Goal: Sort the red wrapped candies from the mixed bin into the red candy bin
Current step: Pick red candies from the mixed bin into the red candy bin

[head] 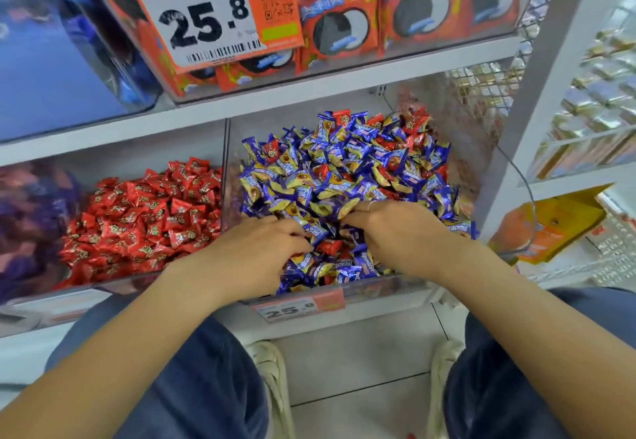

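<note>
In the mixed bin (358,283), low on the shelf (113,135), lay both hands, buried among blue-and-gold candies (347,163). Left hand (261,249) knuckles up near the front wall, fingers curled down into the heap, tips beside a red wrapped candy (328,246) in the hollow between the two hands; whether any wrapper was actually pinched could not be told. Right hand (395,228) just across that hollow, fingers bent inward and down into the pile, a thin ring on one finger; that grip likewise unreadable, fingertips hidden under wrappers. More red pieces scattered through the blue heap, mostly toward the back and right. To the left, past a clear divider (225,170), the red candy bin (113,282), heaped only with red wrappers (148,218). Clipped to the mixed bin's front edge, a small price tag (299,307) reading 25.8. On the shelf above, a larger price card (206,11) with the same figure, before boxes of sandwich cookies (344,29). Below, blue trousers (192,387) and light shoes (272,369) on a tiled floor (361,387).
</note>
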### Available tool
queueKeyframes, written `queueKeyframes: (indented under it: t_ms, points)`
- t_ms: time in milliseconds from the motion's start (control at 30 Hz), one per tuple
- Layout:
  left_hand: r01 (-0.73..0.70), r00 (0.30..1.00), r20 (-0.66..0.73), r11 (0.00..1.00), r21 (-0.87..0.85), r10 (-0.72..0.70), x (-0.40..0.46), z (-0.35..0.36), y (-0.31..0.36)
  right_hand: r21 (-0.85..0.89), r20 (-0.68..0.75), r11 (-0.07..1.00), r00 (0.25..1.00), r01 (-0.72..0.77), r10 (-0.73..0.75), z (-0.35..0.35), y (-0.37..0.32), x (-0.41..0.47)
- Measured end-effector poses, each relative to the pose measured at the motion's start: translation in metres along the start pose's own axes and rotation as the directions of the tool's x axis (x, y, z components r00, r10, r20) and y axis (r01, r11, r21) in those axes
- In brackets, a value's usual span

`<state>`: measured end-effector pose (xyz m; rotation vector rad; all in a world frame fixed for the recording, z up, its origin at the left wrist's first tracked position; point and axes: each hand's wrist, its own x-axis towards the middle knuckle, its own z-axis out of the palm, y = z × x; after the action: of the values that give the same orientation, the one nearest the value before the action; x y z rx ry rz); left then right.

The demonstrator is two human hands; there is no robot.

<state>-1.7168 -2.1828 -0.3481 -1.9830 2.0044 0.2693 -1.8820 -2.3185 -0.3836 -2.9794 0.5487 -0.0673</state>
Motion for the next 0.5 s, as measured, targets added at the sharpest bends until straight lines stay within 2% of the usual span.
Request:
queueKeyframes:
  t_ms: [100, 200, 300, 433, 500]
  points:
    - [0.035, 0.999, -0.017, 0.998, 0.055, -0.034, 0.01, 0.003, -0.002, 0.089, -0.049, 0.996, 0.999, 0.011, -0.007, -0.002, -0.001, 0.003]
    - [0.097, 0.993, -0.069, 0.995, 0.001, -0.097, 0.017, 0.004, -0.008, 0.115, 0.013, 0.992, 0.998, 0.06, -0.061, 0.003, -0.011, 0.007]
    - [0.105, 0.987, -0.112, 0.987, -0.12, -0.119, 0.013, 0.0, -0.011, 0.107, 0.072, 0.993, 0.996, 0.044, -0.052, 0.004, -0.014, 0.011]
    - [0.058, 0.932, -0.324, 0.948, -0.313, -0.164, -0.002, -0.017, -0.015, 0.069, 0.079, 0.993, 0.991, 0.099, -0.104, 0.004, -0.016, 0.014]
    - [0.061, 0.902, -0.373, 0.92, -0.387, -0.217, -0.006, -0.023, -0.016, 0.051, 0.064, 0.992, 0.99, 0.119, -0.123, 0.006, -0.019, 0.015]
